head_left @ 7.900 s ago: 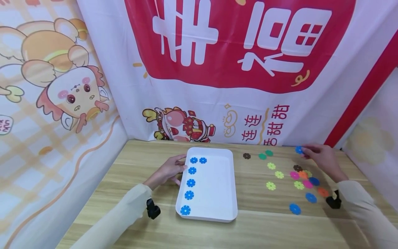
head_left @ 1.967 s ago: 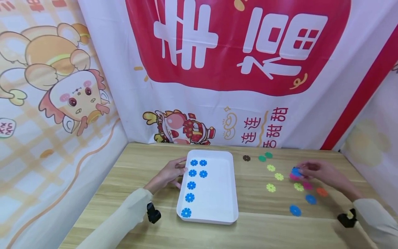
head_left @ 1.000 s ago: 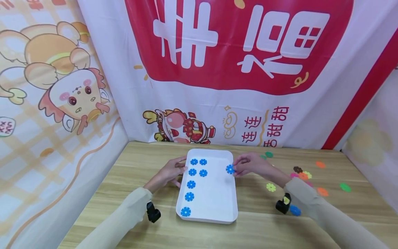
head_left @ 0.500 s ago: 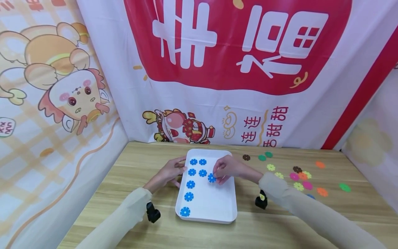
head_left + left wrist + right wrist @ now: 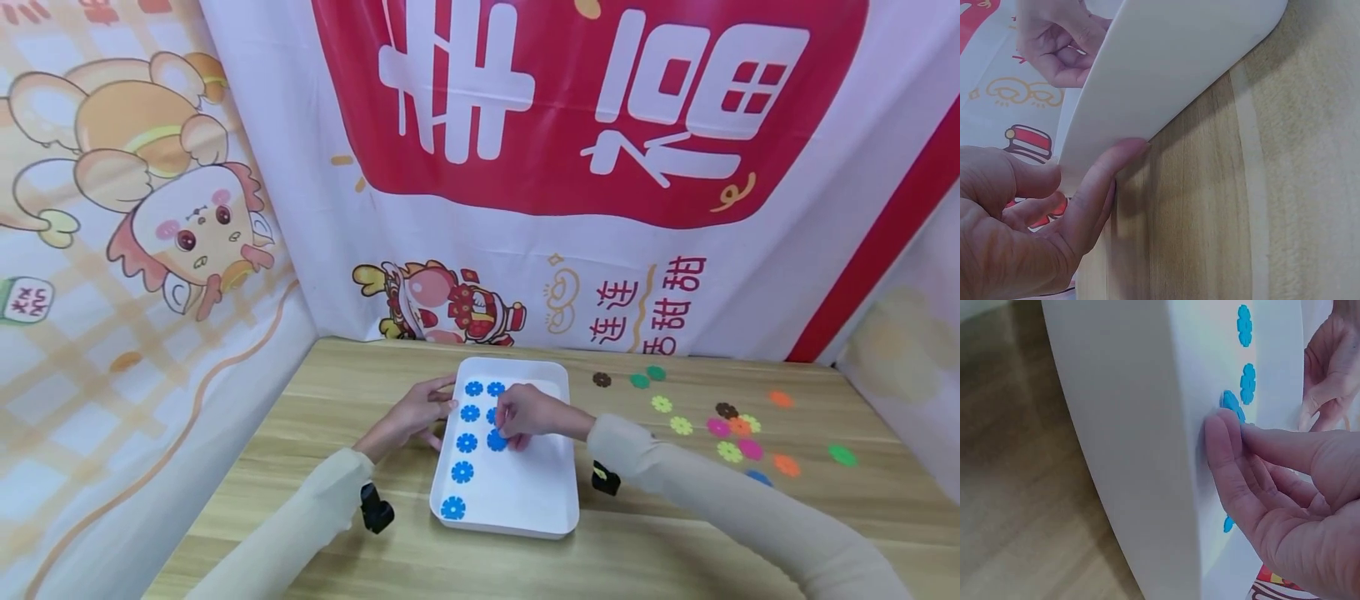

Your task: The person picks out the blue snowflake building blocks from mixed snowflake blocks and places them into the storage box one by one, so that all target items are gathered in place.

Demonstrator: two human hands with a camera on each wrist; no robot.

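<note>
A shallow white tray lies on the wooden table with several blue snowflake building discs along its left side in a column. A second column stands beside it, partly covered by my right hand. That hand pinches a blue snowflake disc between thumb and fingers, close over the tray floor beside the third disc of the left column. At the tray's left side, my left hand holds the tray. In the left wrist view its thumb is at the rim and a finger lies against the outer wall.
Several loose discs lie right of the tray: brown, green, yellow, pink, orange. A blue disc shows partly behind the right sleeve. A printed cloth hangs behind the table.
A blue disc has joined the second column. My right hand has since carried another from the loose discs over the right rim, left to the second column. The left hand stays at the tray.
</note>
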